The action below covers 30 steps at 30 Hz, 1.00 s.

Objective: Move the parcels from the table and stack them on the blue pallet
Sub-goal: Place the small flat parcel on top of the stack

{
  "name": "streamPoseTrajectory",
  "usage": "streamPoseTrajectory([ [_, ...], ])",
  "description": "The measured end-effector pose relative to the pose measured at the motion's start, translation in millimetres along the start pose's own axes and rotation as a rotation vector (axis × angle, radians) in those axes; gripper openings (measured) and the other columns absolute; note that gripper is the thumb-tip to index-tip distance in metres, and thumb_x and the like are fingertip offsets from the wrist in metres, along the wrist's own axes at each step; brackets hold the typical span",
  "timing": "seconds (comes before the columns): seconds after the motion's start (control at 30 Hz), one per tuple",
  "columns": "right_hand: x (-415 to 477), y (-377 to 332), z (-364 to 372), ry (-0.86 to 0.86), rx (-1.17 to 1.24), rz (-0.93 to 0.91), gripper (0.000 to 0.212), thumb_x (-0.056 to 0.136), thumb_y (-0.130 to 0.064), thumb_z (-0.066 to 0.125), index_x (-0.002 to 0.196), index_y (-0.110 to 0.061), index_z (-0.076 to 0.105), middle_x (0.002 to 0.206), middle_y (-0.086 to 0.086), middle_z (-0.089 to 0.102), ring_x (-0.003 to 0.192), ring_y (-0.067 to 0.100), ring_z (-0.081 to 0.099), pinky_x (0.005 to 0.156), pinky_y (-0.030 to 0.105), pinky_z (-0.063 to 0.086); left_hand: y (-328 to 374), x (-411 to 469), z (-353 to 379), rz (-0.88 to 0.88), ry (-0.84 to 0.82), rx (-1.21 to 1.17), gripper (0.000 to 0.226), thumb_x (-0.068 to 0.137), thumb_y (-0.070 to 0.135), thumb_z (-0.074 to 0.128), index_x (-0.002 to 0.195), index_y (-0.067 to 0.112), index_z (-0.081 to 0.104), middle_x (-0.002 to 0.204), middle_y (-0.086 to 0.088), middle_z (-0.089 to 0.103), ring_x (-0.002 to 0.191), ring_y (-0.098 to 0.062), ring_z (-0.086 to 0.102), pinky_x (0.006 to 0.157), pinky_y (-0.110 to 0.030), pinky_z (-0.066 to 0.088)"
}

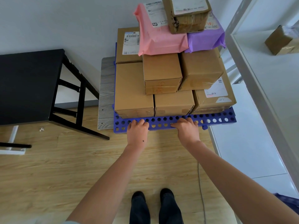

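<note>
The blue pallet (217,119) lies on the wooden floor against the wall, loaded with several brown cardboard parcels (161,68) in two layers. On top of them lie a pink mailer bag (160,41) and a purple mailer bag (205,39), with a worn taped box (187,15) at the very top. My left hand (137,131) and my right hand (187,130) both grip the pallet's near edge, fingers curled over its perforated top. The black table (27,84) stands at the left with nothing visible on it.
A grey wood-grain board (106,92) lies under the pallet's left side. A white frame (258,81) runs along the right, with another cardboard box (281,41) beyond it. A thin cable (200,183) trails over the floor by my feet (155,206).
</note>
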State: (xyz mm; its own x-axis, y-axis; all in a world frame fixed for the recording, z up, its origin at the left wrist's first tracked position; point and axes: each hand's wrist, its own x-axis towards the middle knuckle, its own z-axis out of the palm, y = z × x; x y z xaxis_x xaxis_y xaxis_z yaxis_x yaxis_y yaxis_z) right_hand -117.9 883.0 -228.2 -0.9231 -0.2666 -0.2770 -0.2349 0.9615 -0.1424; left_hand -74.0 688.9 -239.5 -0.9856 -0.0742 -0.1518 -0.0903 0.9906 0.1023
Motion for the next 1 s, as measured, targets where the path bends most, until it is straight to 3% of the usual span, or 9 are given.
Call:
streamPoseTrajectory([
  [0.17, -13, -12, 7, -0.009, 0.013, -0.022, 0.058, 0.087, 0.002, 0.052, 0.13, -0.036, 0.057, 0.13, -0.004, 0.056, 0.119, 0.027, 0.042, 0.093, 0.04, 0.035, -13, -17, 2, 0.012, -0.032, 0.033, 0.018, 0.09, 0.014, 0.057, 0.107, 0.019, 0.061, 0.105, 0.004, 0.057, 0.095, -0.021, 0.052, 0.092, -0.033, 0.04],
  [0.37, -31, -30, 19, 0.002, 0.006, -0.053, 0.055, 0.087, -0.001, 0.054, 0.128, -0.038, 0.058, 0.13, -0.007, 0.056, 0.119, 0.025, 0.042, 0.093, 0.039, 0.034, -29, -46, 7, -0.021, -0.052, 0.054, 0.024, 0.091, 0.015, 0.057, 0.114, 0.021, 0.058, 0.114, 0.007, 0.056, 0.106, -0.019, 0.051, 0.103, -0.038, 0.037],
  [0.63, -26, -34, 15, -0.01, -0.009, -0.035, 0.057, 0.088, 0.0, 0.053, 0.131, -0.037, 0.055, 0.134, -0.005, 0.054, 0.121, 0.027, 0.041, 0.097, 0.04, 0.033, -28, -41, 1, -0.015, -0.053, 0.039, 0.027, 0.088, 0.005, 0.055, 0.112, 0.016, 0.06, 0.113, 0.003, 0.057, 0.103, -0.023, 0.051, 0.103, -0.042, 0.036],
  [0.83, -11, -23, 5, -0.007, -0.018, -0.031, 0.059, 0.088, 0.003, 0.05, 0.133, -0.035, 0.053, 0.133, -0.002, 0.055, 0.119, 0.027, 0.043, 0.096, 0.04, 0.034, -21, -21, -2, -0.008, -0.022, 0.011, 0.025, 0.084, 0.003, 0.059, 0.104, 0.016, 0.061, 0.107, 0.004, 0.056, 0.097, -0.023, 0.049, 0.09, -0.034, 0.041],
  [1.0, -2, -20, 4, -0.009, -0.013, -0.043, 0.058, 0.088, 0.003, 0.051, 0.132, -0.035, 0.054, 0.13, -0.001, 0.056, 0.118, 0.028, 0.044, 0.095, 0.041, 0.035, -18, -13, 2, -0.02, 0.001, 0.013, 0.023, 0.082, 0.003, 0.062, 0.101, 0.017, 0.061, 0.103, 0.004, 0.057, 0.094, -0.023, 0.049, 0.087, -0.032, 0.042],
])
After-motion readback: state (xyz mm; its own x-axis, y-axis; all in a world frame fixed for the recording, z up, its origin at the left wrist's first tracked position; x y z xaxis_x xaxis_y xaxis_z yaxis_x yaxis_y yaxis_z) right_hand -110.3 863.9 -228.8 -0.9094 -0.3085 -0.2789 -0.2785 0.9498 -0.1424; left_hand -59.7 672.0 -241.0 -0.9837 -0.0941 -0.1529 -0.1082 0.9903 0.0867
